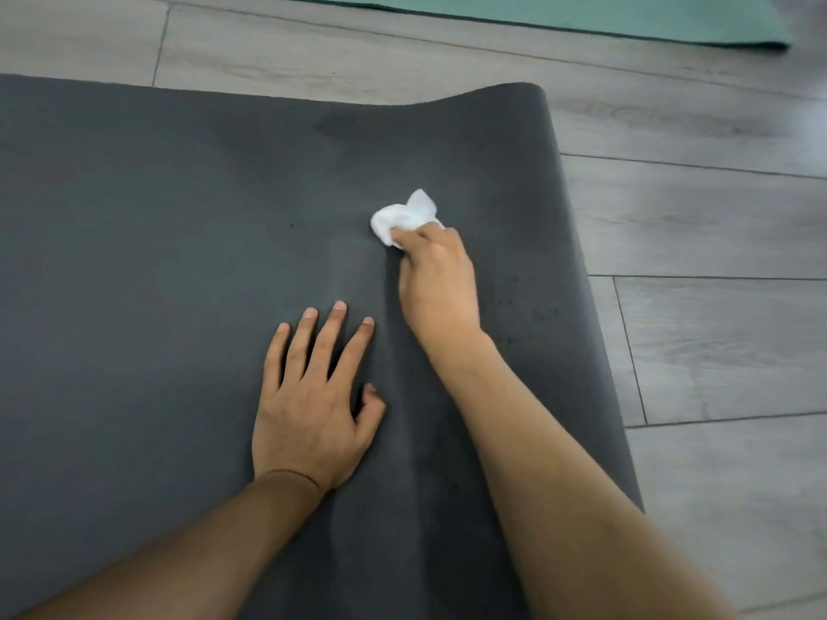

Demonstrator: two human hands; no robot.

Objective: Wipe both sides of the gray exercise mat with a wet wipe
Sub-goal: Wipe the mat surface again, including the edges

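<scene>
The gray exercise mat (156, 239) lies flat on the floor and fills most of the view; its far right corner curls up slightly. My right hand (436, 279) grips a crumpled white wet wipe (405, 219) and holds it down on the mat, right of centre. My left hand (313, 404) rests flat on the mat with its fingers spread, just below and left of the right hand. Darker damp streaks run along the mat under and beyond the wipe.
Light gray wood-look floor (716, 243) surrounds the mat on the right and far side. A teal mat (559, 13) lies on the floor at the top edge of the view.
</scene>
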